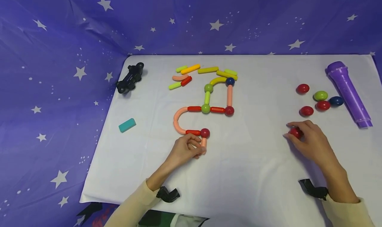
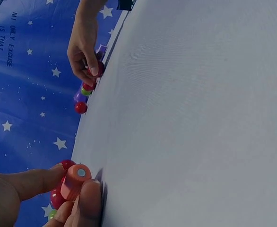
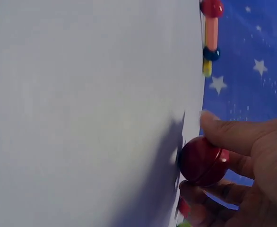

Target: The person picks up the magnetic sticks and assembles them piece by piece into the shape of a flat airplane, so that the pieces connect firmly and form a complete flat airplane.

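Pinching a pink rod (image 1: 204, 142) between its fingers, the left hand (image 1: 185, 149) has a joined red ball (image 1: 205, 133) just beyond them. The right hand (image 1: 314, 144) clamps a loose red ball (image 1: 295, 132) between its fingers.

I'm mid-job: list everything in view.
loose rods: about eight, lime, yellow, orange, pink, red, far centre
joined rods: at least eight, red, pink, yellow, lime, centre
joined balls: five, two red, two green, one blue, centre
loose balls: five, three red, one green, one blue, right
tube: one, purple, far right
probable controller: one, black, far left
block: one, teal, left
table: one, white, underneath
star-print backdrop: one, purple-blue, behind and left
strips: two, black, cuffs
clothing: part, green, bottom edge
sleeves: two, cream, bottom
left hand: one, centre, pinching a pink rod
right hand: one, right, holding another red ball
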